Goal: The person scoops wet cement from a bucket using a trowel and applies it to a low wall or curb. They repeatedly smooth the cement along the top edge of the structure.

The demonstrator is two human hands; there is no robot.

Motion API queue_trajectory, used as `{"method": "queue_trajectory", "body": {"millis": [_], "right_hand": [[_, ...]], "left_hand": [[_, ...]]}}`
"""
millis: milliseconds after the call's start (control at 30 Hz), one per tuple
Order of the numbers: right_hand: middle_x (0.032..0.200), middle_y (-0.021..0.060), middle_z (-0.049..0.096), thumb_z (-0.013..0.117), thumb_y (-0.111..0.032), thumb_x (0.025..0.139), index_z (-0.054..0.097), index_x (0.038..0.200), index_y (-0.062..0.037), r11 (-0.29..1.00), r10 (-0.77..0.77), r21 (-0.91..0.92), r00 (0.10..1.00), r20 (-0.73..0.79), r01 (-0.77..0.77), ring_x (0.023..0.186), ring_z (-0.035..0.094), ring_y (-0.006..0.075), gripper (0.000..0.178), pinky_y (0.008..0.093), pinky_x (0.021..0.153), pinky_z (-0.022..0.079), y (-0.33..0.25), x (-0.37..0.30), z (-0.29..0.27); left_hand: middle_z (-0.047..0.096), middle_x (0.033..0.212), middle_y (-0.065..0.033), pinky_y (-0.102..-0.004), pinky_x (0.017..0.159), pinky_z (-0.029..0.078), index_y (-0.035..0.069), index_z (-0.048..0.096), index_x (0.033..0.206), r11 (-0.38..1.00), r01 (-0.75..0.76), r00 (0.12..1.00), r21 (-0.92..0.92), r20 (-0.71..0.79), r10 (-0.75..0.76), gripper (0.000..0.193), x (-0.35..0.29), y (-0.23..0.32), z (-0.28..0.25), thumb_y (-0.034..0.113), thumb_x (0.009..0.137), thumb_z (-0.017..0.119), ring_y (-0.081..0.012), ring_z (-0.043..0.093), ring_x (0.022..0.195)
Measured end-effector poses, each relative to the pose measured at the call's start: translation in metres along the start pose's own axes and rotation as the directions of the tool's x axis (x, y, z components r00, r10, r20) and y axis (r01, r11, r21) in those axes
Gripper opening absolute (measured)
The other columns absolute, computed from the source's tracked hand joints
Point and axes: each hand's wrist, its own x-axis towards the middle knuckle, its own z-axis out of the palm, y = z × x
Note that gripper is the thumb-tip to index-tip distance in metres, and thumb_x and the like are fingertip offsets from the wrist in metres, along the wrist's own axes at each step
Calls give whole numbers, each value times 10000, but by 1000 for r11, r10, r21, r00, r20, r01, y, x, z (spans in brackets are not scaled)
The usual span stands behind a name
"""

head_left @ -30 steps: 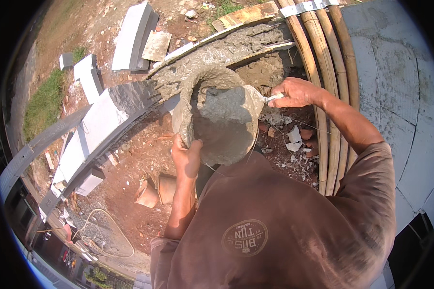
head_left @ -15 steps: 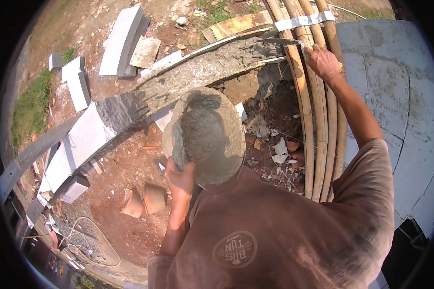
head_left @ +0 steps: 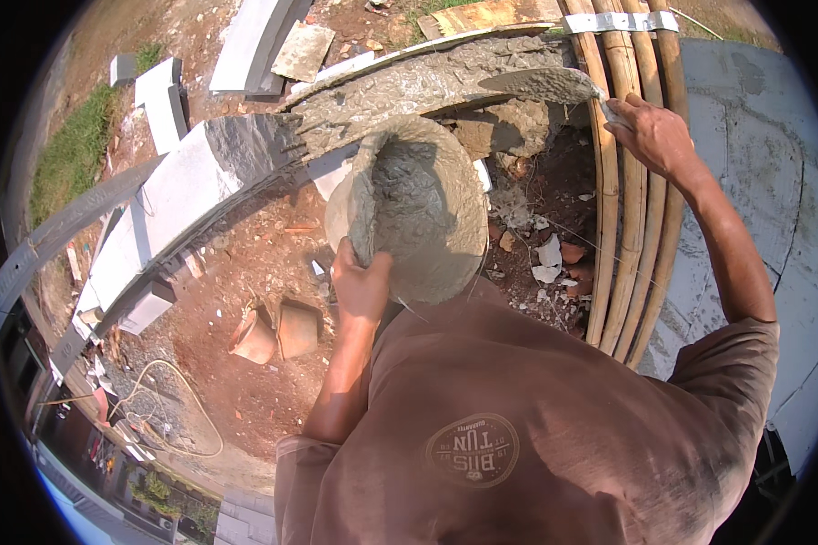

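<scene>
Grey-caked bucket (head_left: 339, 214) in the left grip (head_left: 362, 283), trowel (head_left: 550, 86) in the right grip (head_left: 653, 134)

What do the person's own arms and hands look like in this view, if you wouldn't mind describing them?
The left hand and right hand wear no gloves, and no wristwatch shows. Both forearms are bare below the short sleeves of a brown T-shirt, which has faded patches and a pale oval emblem.

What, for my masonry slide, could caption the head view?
Left hand holds a bucket of mortar; right hand holds a mortar-smeared trowel.
</scene>
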Motion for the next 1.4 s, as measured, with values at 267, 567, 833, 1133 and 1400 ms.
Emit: {"method": "queue_trajectory", "body": {"millis": [267,567,833,1133,1400], "right_hand": [[928,127,674,535,-266,881,647,976,-41,941,-320,-39,923,212,335,876,664,285,268,394,760,526,-145,43,44],[1077,157,635,530,-459,865,607,1134,-80,803,-533,527,731,426,278,1024,584,344,471,450,888,461,-177,9,102],[1018,189,645,553,-483,825,607,1139,-74,706,-571,699,676,465,116,965,592,368,518,446,838,460,-152,2,95],[693,159,631,643,-306,804,648,827,-4,700,-323,710,923,209,84,633,605,257,303,368,627,459,-12,17,30],[943,97,629,618,-290,800,612,1044,-112,998,-37,-44,996,-75,34,882,628,280,302,396,768,508,38,73,39]], "left_hand": [[582,876,-45,-237,682,433,-52,532,980,990,-6,983,144,184,-21,226,0,54,14,-10,757,533,-94,515,774],[548,778,-14,-214,597,394,-23,515,865,989,-126,979,-78,150,137,122,-4,57,12,-25,746,542,-62,465,725],[597,911,-32,-236,730,423,-20,553,1020,998,-27,988,-52,148,35,271,-2,35,-9,-44,751,521,-92,527,810],[600,885,-70,-263,697,439,-59,537,1007,995,34,999,-97,22,-32,269,-4,16,-1,12,749,560,-125,529,782],[578,824,-94,-288,672,442,-63,525,934,999,13,997,48,-74,-9,227,-8,11,0,42,740,577,-148,515,757]]}}
